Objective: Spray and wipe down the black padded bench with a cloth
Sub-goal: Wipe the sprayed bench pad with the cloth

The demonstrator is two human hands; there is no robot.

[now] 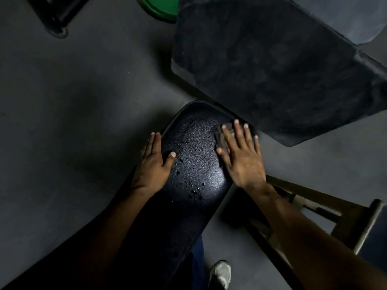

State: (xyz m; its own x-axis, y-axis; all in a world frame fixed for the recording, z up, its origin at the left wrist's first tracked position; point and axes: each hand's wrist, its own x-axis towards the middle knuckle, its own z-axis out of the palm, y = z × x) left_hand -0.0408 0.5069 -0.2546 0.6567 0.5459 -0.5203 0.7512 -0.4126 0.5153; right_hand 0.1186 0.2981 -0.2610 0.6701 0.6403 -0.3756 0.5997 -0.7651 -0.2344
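Note:
The black padded bench [194,164] runs from the bottom left up to the middle of the view; its seat is wet, with spray droplets near the centre. My right hand [243,155] lies flat with spread fingers on a dark cloth [219,132], pressing it onto the right side of the pad. My left hand [156,162] rests open on the pad's left edge, thumb on top, holding nothing. No spray bottle shows.
A large dusty black pad [272,63] slopes up at the top right, just beyond the bench end. A metal frame [326,208] stands to the right. A green round object [161,7] and a black post base [56,19] sit at the top. My shoe [221,273] is on the grey floor.

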